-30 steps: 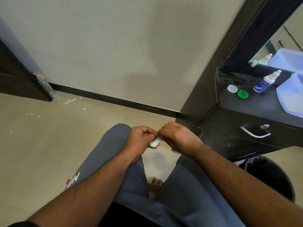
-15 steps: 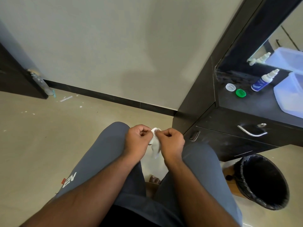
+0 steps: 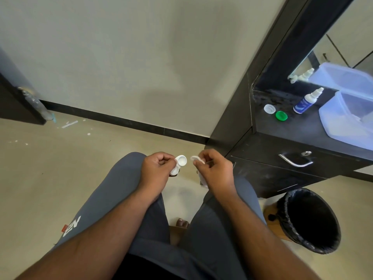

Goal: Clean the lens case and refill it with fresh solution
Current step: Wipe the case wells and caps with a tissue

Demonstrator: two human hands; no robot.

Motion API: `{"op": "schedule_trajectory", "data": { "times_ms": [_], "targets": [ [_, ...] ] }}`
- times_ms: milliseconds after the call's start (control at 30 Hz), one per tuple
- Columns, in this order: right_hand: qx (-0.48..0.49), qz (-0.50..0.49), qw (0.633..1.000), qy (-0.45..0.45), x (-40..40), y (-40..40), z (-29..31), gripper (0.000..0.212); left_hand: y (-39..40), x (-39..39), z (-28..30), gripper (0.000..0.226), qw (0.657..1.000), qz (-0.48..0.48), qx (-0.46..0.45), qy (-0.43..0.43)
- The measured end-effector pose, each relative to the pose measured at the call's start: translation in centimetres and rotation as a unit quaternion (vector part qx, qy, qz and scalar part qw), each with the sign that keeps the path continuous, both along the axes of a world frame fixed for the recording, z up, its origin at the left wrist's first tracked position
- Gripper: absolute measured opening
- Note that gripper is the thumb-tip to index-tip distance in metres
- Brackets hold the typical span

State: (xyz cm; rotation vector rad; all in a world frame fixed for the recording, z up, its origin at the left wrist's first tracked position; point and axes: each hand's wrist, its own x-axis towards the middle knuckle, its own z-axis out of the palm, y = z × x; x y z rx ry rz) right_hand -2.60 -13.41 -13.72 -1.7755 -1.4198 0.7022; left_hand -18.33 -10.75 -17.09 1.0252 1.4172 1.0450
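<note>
My left hand (image 3: 156, 170) pinches a white lens case (image 3: 179, 162) above my lap, its open cup turned up. A small gap to its right, my right hand (image 3: 215, 170) holds a white tissue (image 3: 196, 159) wrapped over a fingertip, the rest trailing below the fist. On the dark counter at the right lie a white cap (image 3: 269, 108) and a green cap (image 3: 281, 115), both off the case. The solution bottle (image 3: 305, 102), white with a blue label, stands just behind them.
A translucent plastic box (image 3: 347, 118) sits on the counter (image 3: 292, 130) beside a mirror. A drawer with a metal handle (image 3: 295, 161) is below. A black-lined bin (image 3: 308, 219) stands on the floor at my right. My knees fill the lower middle.
My hands were pressed together with the tissue against the case. They have now parted, leaving the case in the left hand and the tissue in the right.
</note>
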Motion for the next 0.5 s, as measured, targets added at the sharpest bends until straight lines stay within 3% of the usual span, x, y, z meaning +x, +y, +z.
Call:
{"op": "schedule_trajectory", "data": {
  "times_ms": [100, 267, 400, 500],
  "targets": [
    [0.107, 0.136, 0.975, -0.140, 0.5, 0.8, 0.1, 0.008, -0.1, 0.0, 0.4, 0.008, 1.000, -0.010, -0.001, -0.017],
    [0.183, 0.318, 0.861, -0.353, 0.9, 2.1, -0.2, 0.012, -0.3, 0.0, 1.0, 0.008, 0.999, -0.041, -0.010, 0.000],
    [0.192, 0.365, 0.797, -0.441, 1.4, 2.4, -0.2, 0.026, -0.2, -0.2, 0.9, 0.006, 0.998, -0.052, -0.019, -0.008],
    [0.186, 0.350, 0.801, -0.450, 1.1, 2.2, -0.4, 0.033, -0.2, -0.2, 1.0, 0.008, 0.998, -0.055, -0.011, 0.008]
  ]
}}
